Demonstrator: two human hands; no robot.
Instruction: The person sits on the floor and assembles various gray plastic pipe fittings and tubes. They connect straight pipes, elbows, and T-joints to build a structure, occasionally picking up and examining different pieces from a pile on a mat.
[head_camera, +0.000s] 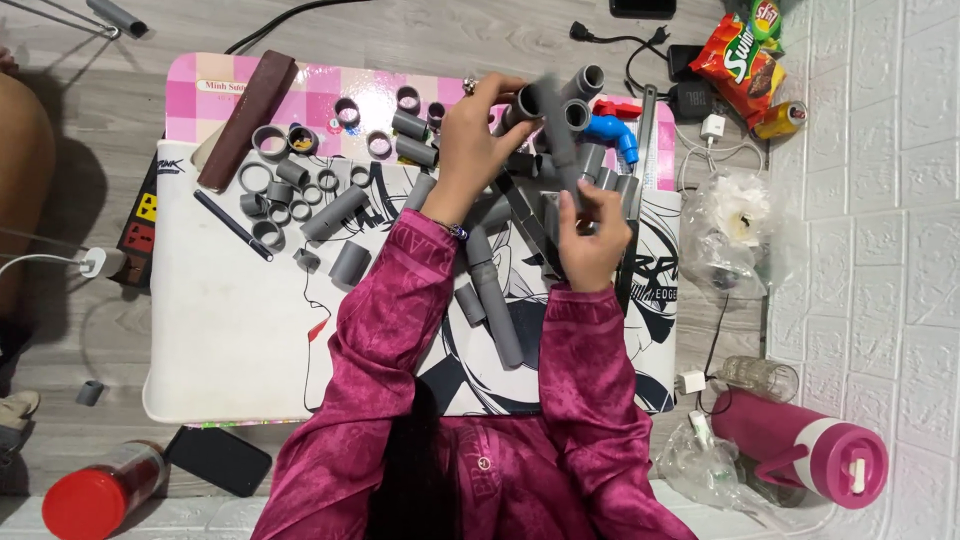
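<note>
Head view, looking down. Both hands are raised over the far middle of the surface (230, 340), a low white mat with a line drawing on it, laid over a pink checked top.

Left hand (478, 135): fingers closed around the upper end of a grey pipe assembly (556, 115), gripping it near its open fitting ends. Right hand (592, 238): closed on the lower end of the same assembly, thumb and fingertips pinching the straight grey tube. The assembly is held between the two hands, tilted, above the surface; it is motion-blurred, so the exact joints cannot be told.

Just beyond the right hand lies a blue elbow fitting (612, 130), with a red piece just past it. Below the left wrist a long grey pipe (497, 305) lies on the surface, running toward the person. Well to the left of the left hand sits a scatter of short grey rings and couplings (285, 190), with a black pen (233, 225) beside them and a dark brown flat case (245, 120) farther out.

On the floor, right of the right hand: a crumpled clear plastic bag (735, 225), snack packets (740, 60) and a pink bottle (800, 445) lying on its side. Near the left elbow: a red-capped jar (95, 495) and a black phone (218, 460).
</note>
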